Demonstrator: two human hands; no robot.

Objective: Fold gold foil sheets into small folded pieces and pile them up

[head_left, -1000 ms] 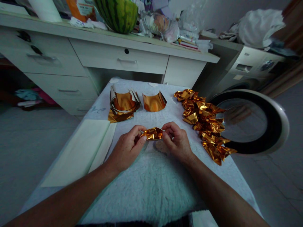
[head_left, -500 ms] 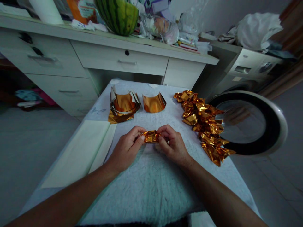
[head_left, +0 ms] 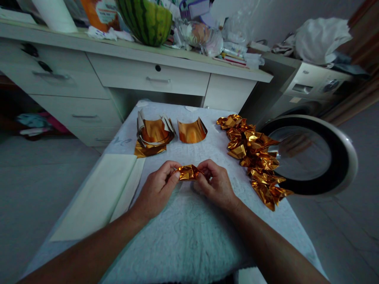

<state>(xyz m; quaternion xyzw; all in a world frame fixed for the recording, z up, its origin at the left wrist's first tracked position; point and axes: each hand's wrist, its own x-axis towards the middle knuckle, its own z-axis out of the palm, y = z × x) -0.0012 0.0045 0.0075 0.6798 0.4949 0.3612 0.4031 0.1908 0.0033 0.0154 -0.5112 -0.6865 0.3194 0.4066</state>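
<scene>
A small folded piece of gold foil paper (head_left: 187, 172) is held just above the cloth-covered table. My left hand (head_left: 161, 187) pinches its left end between thumb and fingers. At its right end, my right hand (head_left: 215, 182) is closed in a pinch too. Beyond my hands stands a stack of curled gold foil sheets (head_left: 154, 132), pale on the back. One more curled gold sheet (head_left: 192, 131) stands beside the stack. To the right lies a heap of folded gold foil pieces (head_left: 251, 152), crumpled and shiny.
Folded pale sheets (head_left: 97, 193) lie on the table (head_left: 183, 244) at the left. An open washing machine door (head_left: 308, 154) reaches near the table's right edge. Behind is a white counter with drawers (head_left: 154, 75), bearing a cut watermelon (head_left: 146, 23) and plastic bags.
The foil piece between my hands has changed shape slightly, its top now peaked and its right end narrower. My fingers have shifted a little on it. The view has tilted slightly.
</scene>
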